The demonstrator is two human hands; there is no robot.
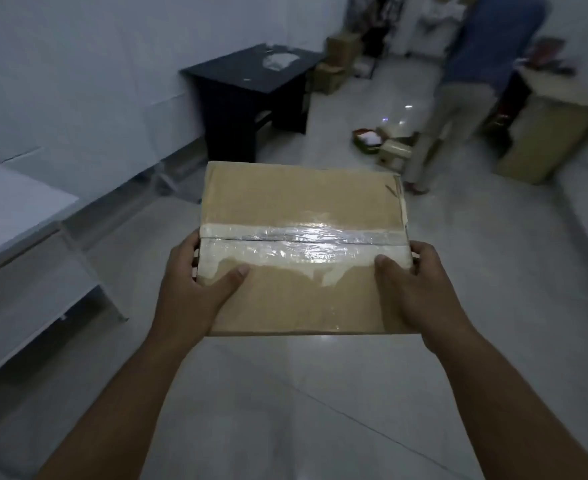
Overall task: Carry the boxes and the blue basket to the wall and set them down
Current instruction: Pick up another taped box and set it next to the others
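Cardboard, one flat brown taped box, is hanging above the pale tiled floor, two hands gripping its sides (left hand, right hand), thumbs pressing on top.

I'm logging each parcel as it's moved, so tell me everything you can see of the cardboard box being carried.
The cardboard box is flat, rectangular and plain brown, shut, with a band of shiny clear tape across its top over the flap seam. The tape looks wrinkled, with ragged whitish edges. It is held level above the pale floor, the left hand gripping its left edge and the right hand its right edge, thumbs on top. Nothing else touches it.
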